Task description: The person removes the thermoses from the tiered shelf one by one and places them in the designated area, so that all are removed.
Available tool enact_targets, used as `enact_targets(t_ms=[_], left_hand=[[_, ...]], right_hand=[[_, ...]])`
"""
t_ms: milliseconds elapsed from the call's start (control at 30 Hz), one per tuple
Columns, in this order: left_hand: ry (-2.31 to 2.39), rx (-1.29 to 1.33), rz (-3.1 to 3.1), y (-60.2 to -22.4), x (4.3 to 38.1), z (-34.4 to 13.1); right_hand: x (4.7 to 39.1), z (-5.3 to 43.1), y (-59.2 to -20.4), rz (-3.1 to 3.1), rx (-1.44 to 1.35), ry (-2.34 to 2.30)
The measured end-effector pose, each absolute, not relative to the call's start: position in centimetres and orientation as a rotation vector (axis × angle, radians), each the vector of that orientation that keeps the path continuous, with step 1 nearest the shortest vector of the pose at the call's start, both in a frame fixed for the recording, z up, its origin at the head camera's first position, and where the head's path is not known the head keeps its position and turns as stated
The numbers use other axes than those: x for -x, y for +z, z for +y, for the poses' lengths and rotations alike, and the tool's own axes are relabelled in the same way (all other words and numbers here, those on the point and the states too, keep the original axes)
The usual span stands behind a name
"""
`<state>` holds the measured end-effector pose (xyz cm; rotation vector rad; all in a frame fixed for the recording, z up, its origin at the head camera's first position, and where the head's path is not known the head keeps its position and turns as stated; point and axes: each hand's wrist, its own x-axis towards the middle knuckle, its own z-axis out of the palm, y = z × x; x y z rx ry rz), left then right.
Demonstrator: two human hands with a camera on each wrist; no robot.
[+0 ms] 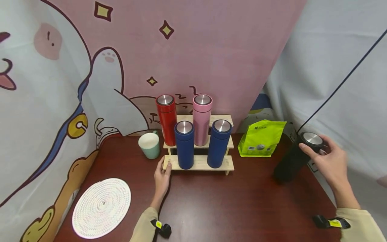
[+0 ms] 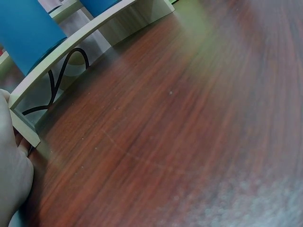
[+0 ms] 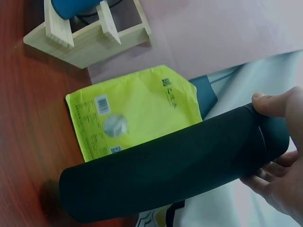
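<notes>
My right hand [image 1: 332, 161] grips a black thermos [image 1: 294, 158] by its lid end at the right of the table. In the right wrist view the dark thermos [image 3: 170, 165] spans the picture, thumb on one side and fingers on the other. My left hand [image 1: 162, 176] holds the left end of a stepped wooden rack [image 1: 198, 163], thumb on top of the lowest step. Two blue thermoses [image 1: 185, 146] [image 1: 218, 144] stand on that step. Behind them, a red thermos [image 1: 168, 124] and a pink thermos [image 1: 201, 122] stand upright on a higher step.
A mint-green mug [image 1: 150, 148] stands left of the rack. At the front left lies a round white woven mat [image 1: 102, 206]. A lime-green bag [image 1: 261, 139] stands between rack and black thermos. Cartoon-printed cloth hangs behind the table [image 1: 211, 205], and a dark cord [image 1: 344, 79] crosses the right cloth.
</notes>
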<state>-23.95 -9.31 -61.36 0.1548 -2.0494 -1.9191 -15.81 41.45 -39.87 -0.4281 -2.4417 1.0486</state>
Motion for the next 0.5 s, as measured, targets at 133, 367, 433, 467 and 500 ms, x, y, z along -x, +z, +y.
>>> enact_targets(t_ms=[133, 367, 433, 467, 500], left_hand=[[-1.944, -0.165, -2.031, -61.1, 23.8, -9.2], [-1.916, -0.181, -2.074, -61.0, 23.6, -9.3], [-1.914, -0.176, -2.072, -61.0, 23.6, -9.3], [-1.917, -0.177, -2.068, -61.0, 23.6, -9.3], [-1.917, -0.176, -2.067, -61.0, 23.6, -9.3]], right_hand=[[15.7, 42.3, -40.2, -2.432, 0.451, 1.055], [15.2, 43.6, -40.7, -2.406, 0.513, 1.056], [15.0, 43.9, -40.9, -2.401, 0.526, 1.054], [15.0, 44.0, -40.9, -2.401, 0.534, 1.05], [14.9, 44.1, -41.0, -2.4, 0.543, 1.051]])
